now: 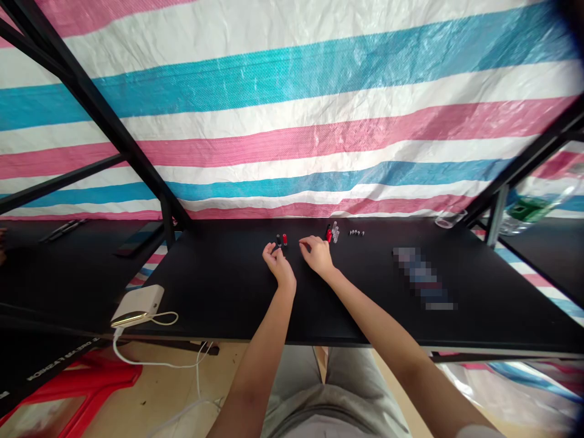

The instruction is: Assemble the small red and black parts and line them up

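My left hand (279, 263) curled loosely beside black and red caps (281, 239), grip unclear | right hand (317, 253) half-closed near small vials (332, 232) | black table (228, 292) keeps parts within reach.

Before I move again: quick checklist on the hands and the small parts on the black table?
1. Left hand beside the red and black parts: ok.
2. Left grip on anything: cannot tell, fingers curled.
3. Right hand on the table, nothing seen in it: cannot tell.
4. Red and clear cluster just beyond the right hand, apart from it: ok.
5. Row of dark bits untouched, right of the cluster: ok.
6. Power bank at the table's left edge, overhanging: not ok.
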Demonstrator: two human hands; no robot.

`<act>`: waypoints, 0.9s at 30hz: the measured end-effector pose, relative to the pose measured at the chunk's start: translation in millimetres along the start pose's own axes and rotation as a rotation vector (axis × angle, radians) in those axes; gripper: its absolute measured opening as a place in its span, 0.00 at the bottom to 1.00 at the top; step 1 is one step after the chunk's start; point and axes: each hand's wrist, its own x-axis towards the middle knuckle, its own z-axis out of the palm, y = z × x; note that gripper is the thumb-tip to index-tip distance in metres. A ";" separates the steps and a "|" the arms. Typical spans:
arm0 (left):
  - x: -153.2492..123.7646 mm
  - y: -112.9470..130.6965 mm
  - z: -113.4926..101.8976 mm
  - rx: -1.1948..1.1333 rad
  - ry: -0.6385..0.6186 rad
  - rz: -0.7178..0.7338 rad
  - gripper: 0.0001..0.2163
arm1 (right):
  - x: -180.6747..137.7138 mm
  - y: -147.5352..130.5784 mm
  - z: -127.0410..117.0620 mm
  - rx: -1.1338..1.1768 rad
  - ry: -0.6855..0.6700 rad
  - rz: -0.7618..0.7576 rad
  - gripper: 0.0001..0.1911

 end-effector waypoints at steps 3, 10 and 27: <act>-14.7 5.3 2.1 0.096 -0.164 0.281 0.16 | -19.3 22.2 -16.8 0.030 0.177 0.052 0.13; -46.0 -2.0 26.2 0.584 -0.902 0.566 0.26 | -35.4 68.1 -28.7 0.142 0.352 0.343 0.15; -36.5 -19.6 77.5 0.828 -0.791 0.589 0.12 | -36.6 82.2 -19.2 0.048 0.244 0.326 0.14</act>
